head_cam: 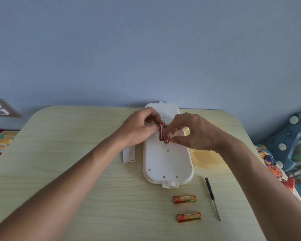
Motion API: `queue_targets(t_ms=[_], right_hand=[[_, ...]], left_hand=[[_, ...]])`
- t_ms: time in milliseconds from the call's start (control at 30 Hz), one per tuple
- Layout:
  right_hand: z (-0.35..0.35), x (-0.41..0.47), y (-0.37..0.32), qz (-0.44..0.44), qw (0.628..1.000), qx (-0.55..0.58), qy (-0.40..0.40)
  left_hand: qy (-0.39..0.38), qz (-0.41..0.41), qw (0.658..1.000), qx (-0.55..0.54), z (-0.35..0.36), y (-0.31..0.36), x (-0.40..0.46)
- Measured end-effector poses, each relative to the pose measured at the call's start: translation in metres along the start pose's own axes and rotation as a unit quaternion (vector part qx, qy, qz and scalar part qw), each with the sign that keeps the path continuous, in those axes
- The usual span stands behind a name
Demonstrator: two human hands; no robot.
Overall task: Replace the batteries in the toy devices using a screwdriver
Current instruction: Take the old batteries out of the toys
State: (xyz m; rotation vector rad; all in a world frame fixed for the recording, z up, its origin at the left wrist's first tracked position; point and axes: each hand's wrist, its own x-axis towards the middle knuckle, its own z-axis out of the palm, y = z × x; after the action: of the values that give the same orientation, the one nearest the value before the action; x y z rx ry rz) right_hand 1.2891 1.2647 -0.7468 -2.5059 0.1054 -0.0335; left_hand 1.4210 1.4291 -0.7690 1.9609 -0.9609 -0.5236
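Observation:
A white toy device (167, 160) lies back side up on the table, its battery bay open under my fingers. My left hand (139, 127) pinches the top of a red battery (161, 133) lying in the bay. My right hand (189, 131) holds a second red battery (166, 141) by its end, tilted at the bay's lower edge. The white battery cover (129, 154) lies left of the device. Two orange batteries (184, 199) (189, 217) rest near the front. A black-handled screwdriver (212, 199) lies to their right.
A translucent yellow dish (205, 159) sits partly under the device's right side. Colourful toys (274, 164) crowd the table's right edge, with more toys (0, 145) past the left edge. The blue wall stands right behind the table (76, 171).

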Motion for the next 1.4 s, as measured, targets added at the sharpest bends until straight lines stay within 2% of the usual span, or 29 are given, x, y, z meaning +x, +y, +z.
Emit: queue_targets(t_ms=[200,333,467,667,767,967,1167,1400], right_hand=[[0.003,-0.004,0.003,0.008,1.0,0.01,0.001],[0.01,-0.007,0.008,0.012,0.995,0.087,0.046],[0.003,-0.017,0.006,0.069,0.966,0.221,0.113],[-0.014,-0.058,0.008,0.126,0.922,0.285,0.229],[-0.016,-0.082,0.016,0.172,0.916,0.262,0.25],[0.004,-0.107,0.03,0.214,0.94,0.124,0.236],[0.014,-0.108,0.036,0.173,0.954,0.076,0.235],[0.023,-0.107,0.047,0.142,0.951,0.018,0.274]], left_hand=[[0.002,0.026,1.0,0.003,0.003,0.0,-0.001],[0.015,0.062,0.998,0.012,0.007,0.0,0.001],[0.024,0.038,0.999,0.023,0.01,0.008,-0.003],[0.038,0.056,0.993,-0.095,0.031,0.046,-0.009],[-0.004,0.07,0.994,-0.081,0.057,0.062,-0.01],[-0.043,0.087,0.995,0.012,0.089,0.069,-0.018],[-0.067,0.138,0.981,0.118,0.093,0.065,-0.019],[-0.015,0.152,0.962,0.226,0.098,0.046,-0.017]])
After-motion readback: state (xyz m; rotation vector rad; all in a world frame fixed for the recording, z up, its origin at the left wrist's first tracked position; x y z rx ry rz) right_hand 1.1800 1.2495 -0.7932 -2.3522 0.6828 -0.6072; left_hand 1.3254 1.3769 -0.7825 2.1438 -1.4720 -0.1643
